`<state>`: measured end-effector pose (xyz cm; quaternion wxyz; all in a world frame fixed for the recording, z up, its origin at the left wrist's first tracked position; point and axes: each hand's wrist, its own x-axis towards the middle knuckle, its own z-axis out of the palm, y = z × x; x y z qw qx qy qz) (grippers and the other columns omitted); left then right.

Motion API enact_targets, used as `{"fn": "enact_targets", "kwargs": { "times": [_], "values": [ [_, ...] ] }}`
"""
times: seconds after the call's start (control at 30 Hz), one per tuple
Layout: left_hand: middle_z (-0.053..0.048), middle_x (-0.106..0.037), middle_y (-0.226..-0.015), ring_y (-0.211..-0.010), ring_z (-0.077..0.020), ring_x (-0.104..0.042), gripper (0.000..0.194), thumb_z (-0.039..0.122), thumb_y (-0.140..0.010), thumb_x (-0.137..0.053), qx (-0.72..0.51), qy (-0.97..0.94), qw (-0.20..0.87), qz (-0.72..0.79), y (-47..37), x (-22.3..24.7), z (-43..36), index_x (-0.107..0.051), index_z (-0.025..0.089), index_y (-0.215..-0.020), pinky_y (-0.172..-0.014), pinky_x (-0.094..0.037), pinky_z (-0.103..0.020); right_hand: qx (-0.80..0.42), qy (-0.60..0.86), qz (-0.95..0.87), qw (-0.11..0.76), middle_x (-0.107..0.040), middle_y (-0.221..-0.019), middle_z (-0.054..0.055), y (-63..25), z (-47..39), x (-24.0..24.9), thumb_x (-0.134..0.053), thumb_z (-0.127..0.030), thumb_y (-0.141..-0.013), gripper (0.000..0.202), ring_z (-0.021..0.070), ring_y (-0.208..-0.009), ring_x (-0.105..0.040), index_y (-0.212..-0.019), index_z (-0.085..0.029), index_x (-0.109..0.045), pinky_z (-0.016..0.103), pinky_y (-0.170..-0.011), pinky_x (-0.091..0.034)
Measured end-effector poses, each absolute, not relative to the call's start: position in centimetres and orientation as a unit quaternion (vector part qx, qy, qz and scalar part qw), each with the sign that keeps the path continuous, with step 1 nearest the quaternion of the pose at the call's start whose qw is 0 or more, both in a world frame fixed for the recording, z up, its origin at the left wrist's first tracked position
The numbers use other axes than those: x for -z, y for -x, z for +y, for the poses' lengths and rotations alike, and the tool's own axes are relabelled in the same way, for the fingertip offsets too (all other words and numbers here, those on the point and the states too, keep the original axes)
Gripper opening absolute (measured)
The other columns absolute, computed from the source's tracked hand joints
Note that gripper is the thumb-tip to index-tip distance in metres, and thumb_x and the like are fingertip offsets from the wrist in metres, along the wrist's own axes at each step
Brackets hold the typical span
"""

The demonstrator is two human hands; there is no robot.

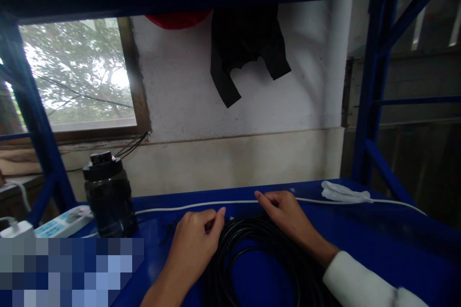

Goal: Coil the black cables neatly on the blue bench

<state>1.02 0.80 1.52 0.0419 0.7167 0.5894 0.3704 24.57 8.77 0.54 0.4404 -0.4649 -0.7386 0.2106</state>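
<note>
A coil of black cable (218, 273) lies on the blue shelf surface (363, 249), in front of me. At the coil's upper left, my left hand (198, 232) is closed, its thumb against the curled fingers. My right hand (286, 211), also closed with thumb and forefinger together, is over the coil's upper right, below a white sleeve. What either hand may pinch is too small or hidden to make out. Several thin dark pieces (169, 229) lie just left of my left hand; their kind is unclear.
A dark bottle (108, 196) and a white power strip (66, 220) stand at left. A white power cord (209, 204) runs along the back, past a crumpled whitish wrapper (344, 193). Blue posts (367, 105) frame the shelf. A black bag (245, 33) hangs on the wall.
</note>
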Motion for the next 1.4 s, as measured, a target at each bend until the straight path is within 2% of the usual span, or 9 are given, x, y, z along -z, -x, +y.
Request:
{"fn": "enact_targets", "kwargs": {
  "times": [1.4],
  "values": [
    [0.005,-0.038,-0.052,-0.051,-0.0118,-0.037,0.059,0.055,-0.104,-0.040,-0.352,-0.712,0.054,0.605,-1.09,-1.57,0.97,-0.038,0.020,-0.055,-0.059,-0.022,-0.031,-0.212,0.475,-0.735,0.435,-0.027,-0.059,-0.003,-24.64,9.05,-0.11,-0.043,-0.067,-0.094,0.059,0.0132,-0.056,-0.028,-0.056,-0.023,-0.029,0.031,-0.056,-0.020]
  ]
}}
